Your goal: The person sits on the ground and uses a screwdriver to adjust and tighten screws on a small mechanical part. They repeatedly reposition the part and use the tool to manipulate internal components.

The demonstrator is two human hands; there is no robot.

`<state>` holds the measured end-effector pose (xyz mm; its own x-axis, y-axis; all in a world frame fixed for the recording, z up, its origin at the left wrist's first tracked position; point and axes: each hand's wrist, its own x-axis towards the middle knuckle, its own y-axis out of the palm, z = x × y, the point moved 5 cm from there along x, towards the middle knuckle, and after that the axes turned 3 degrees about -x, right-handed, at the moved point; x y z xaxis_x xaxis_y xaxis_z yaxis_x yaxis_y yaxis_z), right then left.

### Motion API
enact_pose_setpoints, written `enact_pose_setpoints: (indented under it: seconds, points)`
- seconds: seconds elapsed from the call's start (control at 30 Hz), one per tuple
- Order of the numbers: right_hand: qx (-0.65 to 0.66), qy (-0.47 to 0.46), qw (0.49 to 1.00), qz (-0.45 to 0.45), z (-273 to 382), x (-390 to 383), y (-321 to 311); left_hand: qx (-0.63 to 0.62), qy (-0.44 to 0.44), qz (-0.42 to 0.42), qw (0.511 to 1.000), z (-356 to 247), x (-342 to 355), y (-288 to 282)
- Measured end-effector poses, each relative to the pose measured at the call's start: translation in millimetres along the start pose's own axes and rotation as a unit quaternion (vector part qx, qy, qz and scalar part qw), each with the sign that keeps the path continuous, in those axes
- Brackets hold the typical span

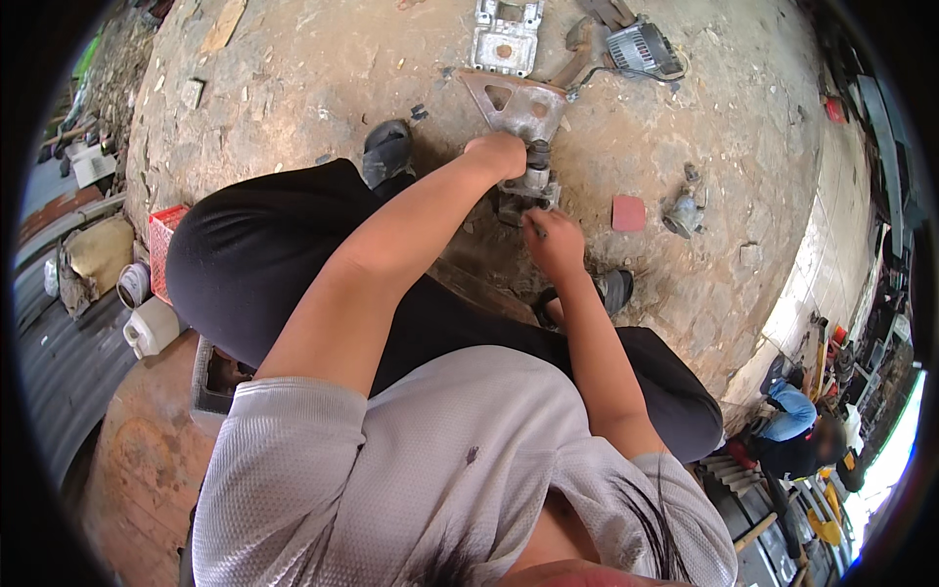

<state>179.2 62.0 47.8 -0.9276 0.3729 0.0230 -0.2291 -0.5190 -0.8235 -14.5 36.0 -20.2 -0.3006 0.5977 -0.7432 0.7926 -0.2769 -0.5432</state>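
My left hand (499, 155) is closed on a metal assembly, beside its upright cylindrical part (537, 177), just below a triangular plate (514, 103) with cut-outs. My right hand (554, 239) is closed at the lower end of the assembly, on something small and dark that I cannot make out. Beyond the plate lie a pale metal housing (505, 44) and an electric motor (640, 51) with a cable. To the right of my hands are a flat red square (628, 212) and a small metal fitting (685, 213).
My feet (387, 149) are on the worn concrete floor (245, 117). To the left are a red crate (162, 249), a white jerrycan (152, 325) and corrugated sheets (54, 372). At the far right another person (792, 416) is low down among tools and scrap.
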Motion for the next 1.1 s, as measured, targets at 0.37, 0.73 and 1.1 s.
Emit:
enact_pose_setpoints:
  seconds: [0.37,0.73,1.1]
  points:
    - [0.054,0.018,0.997,0.044,-14.2,-13.3,13.8,-0.005,-0.002,-0.012,1.000,3.2,2.1,3.6]
    - [0.077,-0.008,0.995,0.060,-15.2,-12.3,18.8,0.000,-0.006,0.000,1.000,-1.0,-1.6,1.7]
    - [0.060,-0.003,0.996,0.060,-9.9,-14.5,15.9,0.001,-0.008,0.002,1.000,0.1,-3.7,2.9]
